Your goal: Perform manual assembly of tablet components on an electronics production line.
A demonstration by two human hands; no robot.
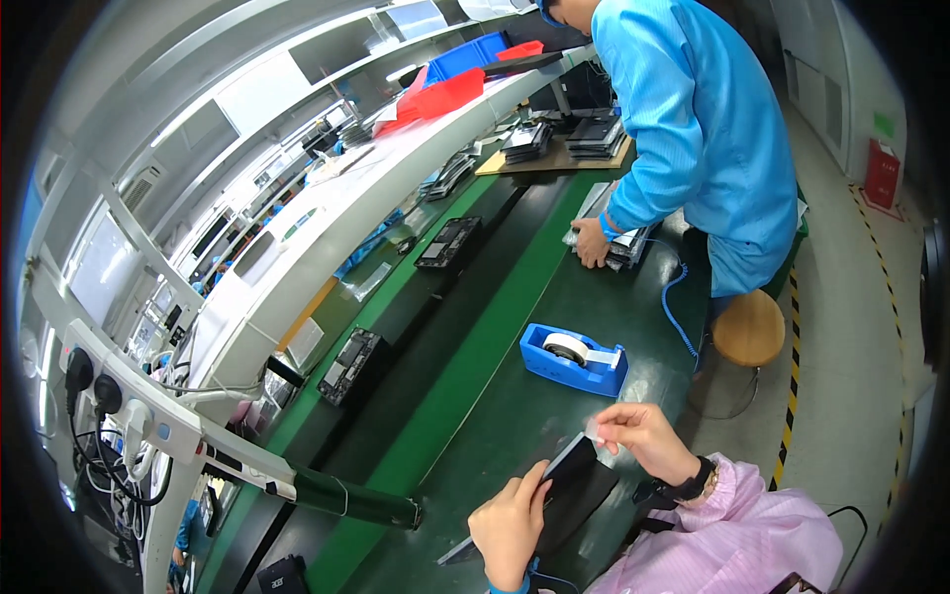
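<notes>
My left hand (pixel 510 525) grips the long edge of a thin, dark flat panel (pixel 584 473), which is tilted up over the bench. At the panel's upper corner, my right hand (pixel 645 442) pinches a small clear strip (pixel 593 430) that looks like tape between thumb and fingertips. Just beyond the hands stands a blue tape dispenser (pixel 574 360) with a roll of pale tape in it. The panel's kind is hard to make out, as it is seen nearly edge-on.
A co-worker in a blue smock (pixel 703 139) handles a stack of flat parts (pixel 625 247) farther along the green bench (pixel 475 436). Opened electronic units (pixel 351 366) lie on the dark conveyor strip at left. A grey post with power sockets (pixel 129 396) stands at left, a wooden stool (pixel 749 327) at right.
</notes>
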